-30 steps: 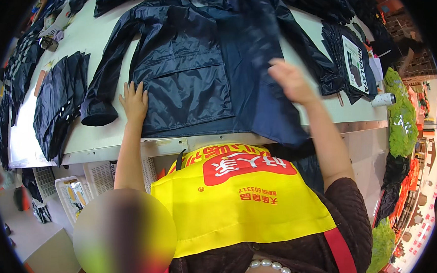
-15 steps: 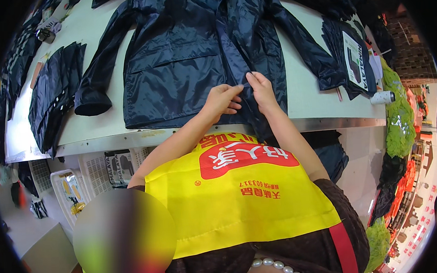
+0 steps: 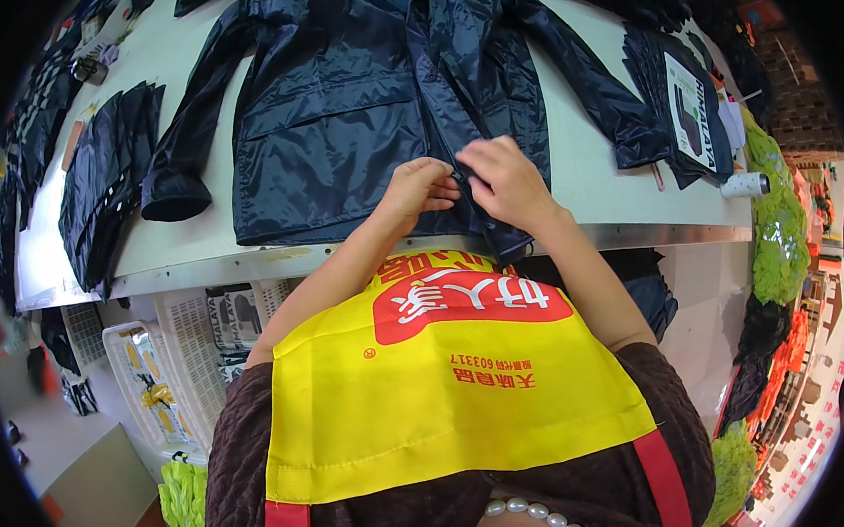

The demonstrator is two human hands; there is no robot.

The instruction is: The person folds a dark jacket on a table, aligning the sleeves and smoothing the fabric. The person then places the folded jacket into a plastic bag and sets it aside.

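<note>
A dark navy rain jacket [image 3: 338, 115] lies spread front-up on the white table [image 3: 608, 173], sleeves out to both sides. My left hand [image 3: 421, 189] and my right hand [image 3: 505, 181] meet at the jacket's front opening near the hem. Both pinch the front edges where the zipper [image 3: 459, 176] runs. The right front panel is folded over toward the middle and its lower corner hangs over the table's front edge.
Folded dark garments [image 3: 102, 175] lie at the table's left, and a packed dark garment with a printed card [image 3: 686, 111] at the right. A white tape roll [image 3: 744, 185] sits near the right edge. White baskets [image 3: 174, 362] stand below the table.
One second ago my hands were apart, left flat on the jacket, right pulling the front panel over. They came together at the front opening and now both grip the zipper edges.
</note>
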